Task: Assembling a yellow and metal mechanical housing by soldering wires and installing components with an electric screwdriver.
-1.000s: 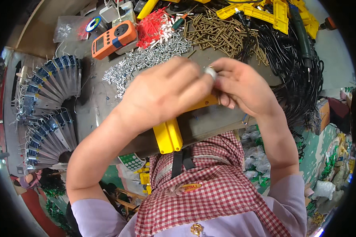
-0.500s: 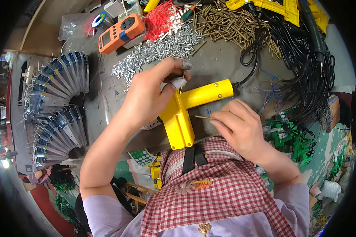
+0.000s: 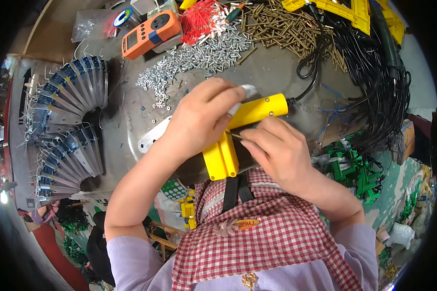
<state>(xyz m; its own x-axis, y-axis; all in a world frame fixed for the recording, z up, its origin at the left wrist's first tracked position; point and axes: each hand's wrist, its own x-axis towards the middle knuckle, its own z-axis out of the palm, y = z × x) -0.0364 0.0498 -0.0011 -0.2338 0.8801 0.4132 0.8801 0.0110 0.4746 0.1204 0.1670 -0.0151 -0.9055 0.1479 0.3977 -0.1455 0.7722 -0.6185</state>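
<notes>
My left hand [image 3: 199, 119] grips a yellow L-shaped plastic housing [image 3: 238, 131] at its bend, over the metal worktable [image 3: 277, 72]. A black cable [image 3: 308, 87] leaves the housing's right end. My right hand [image 3: 277, 150] rests against the housing's lower edge, fingertips pinched on a thin metal pin or screw that is too small to make out. A flat silver metal piece shows above my left fingers.
A pile of silver screws [image 3: 199, 56], brass screws [image 3: 286, 24], red parts [image 3: 204, 19] and an orange meter [image 3: 150, 31] lie at the back. Fanned rows of blue-tipped parts [image 3: 68, 97] sit left. Black cables [image 3: 383, 87] heap at right.
The yellow housing has come out from under my hands and turned. My right hand dropped from above it to its lower edge. My left hand keeps its grip.
</notes>
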